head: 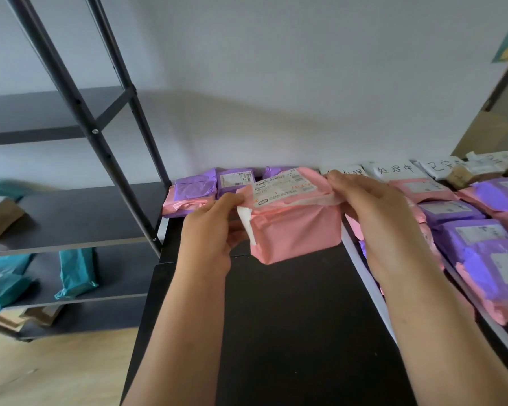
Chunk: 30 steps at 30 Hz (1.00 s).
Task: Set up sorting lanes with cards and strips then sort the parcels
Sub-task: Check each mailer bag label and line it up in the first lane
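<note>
head view, down over table point(291, 317)

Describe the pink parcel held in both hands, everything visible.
The pink parcel is a boxy bundle wrapped in glossy pink plastic film, creased at the folds. A white printed label with barcodes lies tilted on its top, and a white strip hangs at its left edge. It sits over the black table. The left hand grips its left end and the right hand its top right corner.
</note>
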Available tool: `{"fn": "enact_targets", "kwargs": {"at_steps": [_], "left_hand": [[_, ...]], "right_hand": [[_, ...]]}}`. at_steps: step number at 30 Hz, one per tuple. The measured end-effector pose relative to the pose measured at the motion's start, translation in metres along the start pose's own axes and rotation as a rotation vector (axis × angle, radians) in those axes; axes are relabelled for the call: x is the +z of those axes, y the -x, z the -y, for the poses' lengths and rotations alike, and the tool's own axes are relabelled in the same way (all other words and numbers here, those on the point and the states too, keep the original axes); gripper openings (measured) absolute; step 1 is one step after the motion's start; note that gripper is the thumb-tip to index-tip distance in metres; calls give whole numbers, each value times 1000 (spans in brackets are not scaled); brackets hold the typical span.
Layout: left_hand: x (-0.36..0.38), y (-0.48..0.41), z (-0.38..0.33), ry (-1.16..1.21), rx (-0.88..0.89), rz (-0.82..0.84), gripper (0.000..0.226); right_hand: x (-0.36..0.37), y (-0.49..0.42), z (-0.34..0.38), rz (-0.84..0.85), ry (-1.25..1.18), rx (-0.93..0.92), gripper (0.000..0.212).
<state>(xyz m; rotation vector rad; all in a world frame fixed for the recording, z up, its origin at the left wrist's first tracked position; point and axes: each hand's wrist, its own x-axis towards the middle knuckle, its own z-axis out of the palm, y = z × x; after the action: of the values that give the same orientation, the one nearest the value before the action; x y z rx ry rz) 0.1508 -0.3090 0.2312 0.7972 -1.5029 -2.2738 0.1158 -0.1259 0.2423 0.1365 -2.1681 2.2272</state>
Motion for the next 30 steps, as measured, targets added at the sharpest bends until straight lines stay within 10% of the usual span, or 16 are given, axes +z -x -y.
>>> {"fn": "enact_targets", "kwargs": {"at_steps": [14,30], "left_hand": [[-11,-3,-12,-347,337,146,11],[25,24,31,-747,754,484,14]], "right_hand": [[6,14,3,-10,262,-59,19],[-34,75,-9,-465,722,-201,50]]}}
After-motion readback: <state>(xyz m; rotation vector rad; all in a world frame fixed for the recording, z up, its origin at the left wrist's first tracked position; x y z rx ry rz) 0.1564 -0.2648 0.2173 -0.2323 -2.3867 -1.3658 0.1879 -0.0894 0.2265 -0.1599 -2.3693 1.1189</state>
